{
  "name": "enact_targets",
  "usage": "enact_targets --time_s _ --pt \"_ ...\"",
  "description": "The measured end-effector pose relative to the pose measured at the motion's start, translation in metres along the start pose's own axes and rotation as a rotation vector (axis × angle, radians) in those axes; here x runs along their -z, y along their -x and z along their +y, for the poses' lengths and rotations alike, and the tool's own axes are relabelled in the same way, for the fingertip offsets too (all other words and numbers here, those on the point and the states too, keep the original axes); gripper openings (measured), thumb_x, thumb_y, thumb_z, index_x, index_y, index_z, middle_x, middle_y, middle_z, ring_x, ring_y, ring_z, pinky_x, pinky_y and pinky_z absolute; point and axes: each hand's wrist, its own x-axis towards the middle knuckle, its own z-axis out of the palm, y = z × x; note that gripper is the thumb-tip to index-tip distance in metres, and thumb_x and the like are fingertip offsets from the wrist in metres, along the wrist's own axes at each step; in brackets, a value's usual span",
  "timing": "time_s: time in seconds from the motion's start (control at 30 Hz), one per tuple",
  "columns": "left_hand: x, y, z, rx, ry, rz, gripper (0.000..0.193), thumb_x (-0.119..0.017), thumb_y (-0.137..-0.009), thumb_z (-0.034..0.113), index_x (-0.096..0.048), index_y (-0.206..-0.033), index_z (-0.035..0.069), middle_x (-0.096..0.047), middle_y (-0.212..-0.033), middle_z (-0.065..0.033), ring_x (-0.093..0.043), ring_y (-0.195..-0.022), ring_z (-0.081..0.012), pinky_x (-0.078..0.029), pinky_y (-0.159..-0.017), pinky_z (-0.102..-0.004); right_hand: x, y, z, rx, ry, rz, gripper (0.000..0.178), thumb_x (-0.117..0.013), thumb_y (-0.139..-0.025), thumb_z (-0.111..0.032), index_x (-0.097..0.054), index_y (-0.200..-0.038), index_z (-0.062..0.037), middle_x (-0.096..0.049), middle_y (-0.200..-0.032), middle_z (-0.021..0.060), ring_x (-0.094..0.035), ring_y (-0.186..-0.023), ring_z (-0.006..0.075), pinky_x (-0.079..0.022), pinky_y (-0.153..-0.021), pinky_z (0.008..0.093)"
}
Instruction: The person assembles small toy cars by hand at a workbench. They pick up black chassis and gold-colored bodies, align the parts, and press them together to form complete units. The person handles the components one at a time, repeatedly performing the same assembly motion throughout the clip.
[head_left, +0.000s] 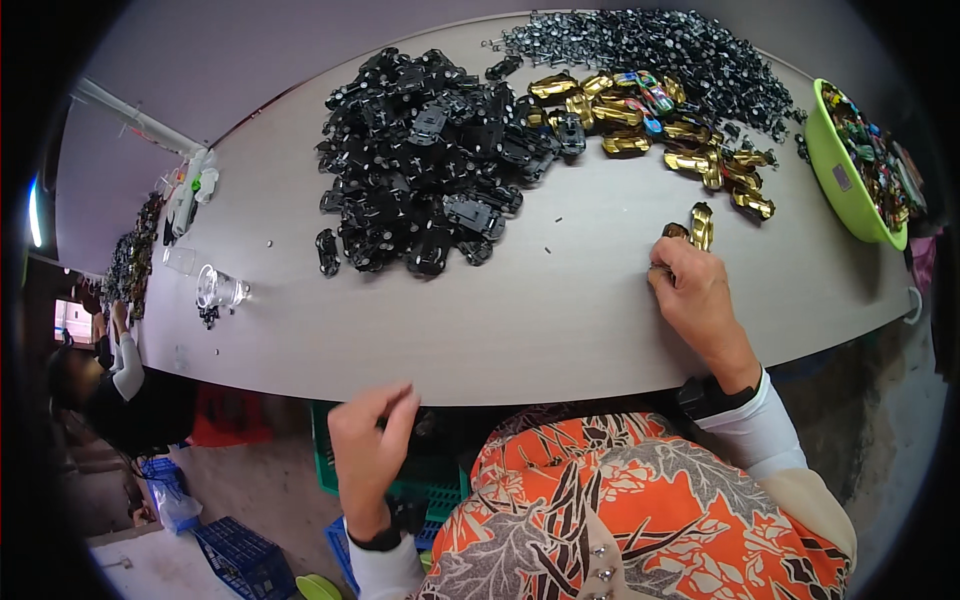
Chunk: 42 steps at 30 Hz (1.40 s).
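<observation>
My right hand (695, 295) is closed on a small toy car (676, 231) at the right side of the table. Only the car's brownish-gold end shows past my fingers. Right beside it lies a shiny gold toy car body (703, 226). My left hand (372, 440) is off the table's near edge, above a green crate, its fingers curled and the thumb pressed close. Whatever it may hold is hidden. Further back on the table is a loose group of gold toy car bodies (626, 146), with a few coloured ones among them.
A big heap of black toy car bases (400, 165) covers the table's middle left. Small dark metallic parts (650, 45) are piled behind. A lime-green basin (845, 185) of car bodies stands right. Clear cups (220, 288) sit left, where another person (120, 390) works. Below is a green crate (325, 450).
</observation>
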Motion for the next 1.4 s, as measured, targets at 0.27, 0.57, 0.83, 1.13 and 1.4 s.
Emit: enact_targets --time_s 0.27,0.57,0.83,1.13,1.4 --pt "-0.067 -0.153 0.022 -0.766 -0.484 0.067 0.027 -0.059 -0.068 -0.007 -0.061 -0.093 0.003 -0.061 -0.102 -0.0101 -0.052 -0.106 -0.0319 -0.038 -0.097 -0.0443 -0.001 0.001 -0.014 0.027 -0.083 -0.076 0.013 -0.062 -0.070 -0.002 -0.056 -0.081 -0.0032 -0.058 -0.069 0.0120 -0.059 -0.065 0.0310 -0.045 -0.057 0.0396" --pt "-0.084 -0.137 0.040 -0.254 0.303 -0.057 0.017 -0.062 -0.072 -0.004 -0.064 -0.088 0.002 -0.066 -0.084 -0.0070 -0.062 -0.070 -0.0171 -0.052 -0.062 -0.0297 0.018 0.003 0.003 -0.504 -1.303 -0.254 0.012 -0.063 -0.076 0.000 -0.054 -0.082 -0.0059 -0.057 -0.072 0.0052 -0.051 -0.057 0.0086 -0.038 -0.043 0.0231" --pt "-0.120 -0.088 0.070 0.363 1.351 -0.571 0.036 -0.060 -0.077 -0.004 -0.048 -0.111 -0.001 -0.062 -0.093 -0.0090 -0.063 -0.080 -0.0131 -0.059 -0.058 -0.0276 -0.006 0.010 -0.005 -0.663 -1.957 -0.285 0.012 -0.065 -0.078 -0.003 -0.055 -0.083 -0.0074 -0.058 -0.073 0.0050 -0.050 -0.053 0.0094 -0.035 -0.040 0.0207" --pt "-0.136 -0.109 0.068 0.177 1.042 -0.550 0.038 -0.065 -0.077 0.003 -0.051 -0.112 -0.001 -0.063 -0.088 -0.0073 -0.062 -0.068 -0.0111 -0.051 -0.050 -0.0211 -0.016 0.013 -0.020 -0.378 -0.850 0.001 0.017 -0.064 -0.077 -0.001 -0.056 -0.092 -0.0005 -0.060 -0.074 0.0014 -0.055 -0.063 0.0055 -0.043 -0.054 0.0198" --pt "-0.173 -0.166 0.072 0.067 1.221 -0.586 0.034 -0.066 -0.076 0.000 -0.054 -0.108 -0.001 -0.061 -0.086 -0.0066 -0.063 -0.071 -0.0105 -0.053 -0.059 -0.0208 -0.022 -0.008 -0.011 -0.511 -1.105 0.049 0.023 -0.066 -0.075 -0.002 -0.056 -0.097 0.0004 -0.059 -0.077 0.0018 -0.052 -0.058 0.0077 -0.042 -0.052 0.0215"
